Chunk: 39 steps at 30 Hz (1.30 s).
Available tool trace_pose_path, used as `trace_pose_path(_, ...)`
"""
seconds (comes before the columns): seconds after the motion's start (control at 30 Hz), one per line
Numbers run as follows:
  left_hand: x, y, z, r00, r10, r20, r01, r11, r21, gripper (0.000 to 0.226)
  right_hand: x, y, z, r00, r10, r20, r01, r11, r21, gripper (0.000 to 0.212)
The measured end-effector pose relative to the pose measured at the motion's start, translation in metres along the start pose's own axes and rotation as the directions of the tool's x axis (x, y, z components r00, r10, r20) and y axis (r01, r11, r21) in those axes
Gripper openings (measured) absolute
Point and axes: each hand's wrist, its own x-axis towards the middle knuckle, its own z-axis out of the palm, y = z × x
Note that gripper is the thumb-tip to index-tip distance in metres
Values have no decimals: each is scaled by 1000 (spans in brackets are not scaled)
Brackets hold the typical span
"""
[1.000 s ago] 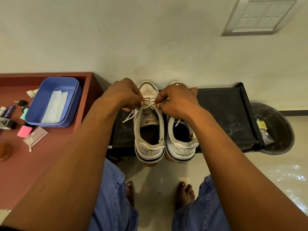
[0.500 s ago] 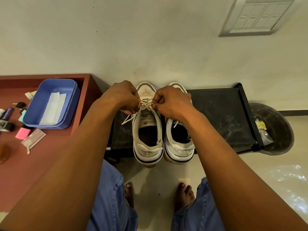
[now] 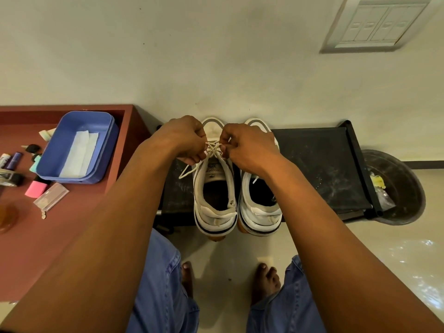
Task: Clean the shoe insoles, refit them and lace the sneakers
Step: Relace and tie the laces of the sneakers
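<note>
Gripping the white lace (image 3: 212,146) from both sides, the left hand (image 3: 185,139) and right hand (image 3: 247,146) have their fingers curled and pinching it over the upper eyelets of the left sneaker (image 3: 215,179). This shoe stands on the black bench (image 3: 319,164), toe toward the wall and heel toward the person, so its long axis runs straight away from the body. The lace crossing lies directly between the two hands, about equally near to each. One free lace end (image 3: 186,170) trails off toward the left hand's side. The right sneaker (image 3: 260,195) stands just beside the first, parallel to it, its forepart hidden under the right hand.

Count: two sneakers, two hands, one lace in work. Judgement: the left shoe's lacing is near its top, and whether the right shoe is laced cannot be told.
</note>
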Motion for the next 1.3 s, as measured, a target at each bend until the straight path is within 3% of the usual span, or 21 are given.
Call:
trace_pose_path(0.17,-3,-6,-7,998,-38,51,30,989,143,12,-1,3,-9,998,59,32,-57,997,-47,20)
trace_pose_path(0.37,-4,-8,-8,994,-29,103,5,975,223,13,0,3,-8,996,77,40,-70,988,-140,11)
trace_pose_path(0.6,0,-9,-7,993,-14,118,-15,971,237,8,0,4,-7,990,99,97,-88,990,-112,16)
trace_pose_path(0.73,0,-8,-8,993,-20,119,-7,975,221,9,2,8,-2,992,93,81,-83,990,-118,3)
trace_pose_path(0.9,-2,-6,-5,993,-18,121,-6,979,202,7,5,11,2,991,108,75,-100,990,-100,9)
trace_pose_path(1.17,-6,-5,-5,981,-77,176,41,979,200,17,5,10,0,992,116,46,-112,990,-85,7)
trace_pose_path(1.3,-6,-7,-7,987,-88,132,60,977,204,24,5,10,-1,990,142,-7,-142,986,-93,7)
